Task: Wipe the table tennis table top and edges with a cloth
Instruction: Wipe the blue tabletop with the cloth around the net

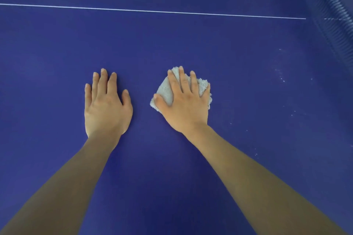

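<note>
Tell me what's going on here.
A person is wiping a blue table tennis table. The right hand presses flat on a small, pale, bunched cloth against the surface, fingers spread over it. The left hand lies flat and bare on the table beside it, holding nothing. A thin white line runs across the table beyond the hands, and the net shows at the far right. White specks remain on the surface right of the cloth, so that patch looks unwiped.
</note>
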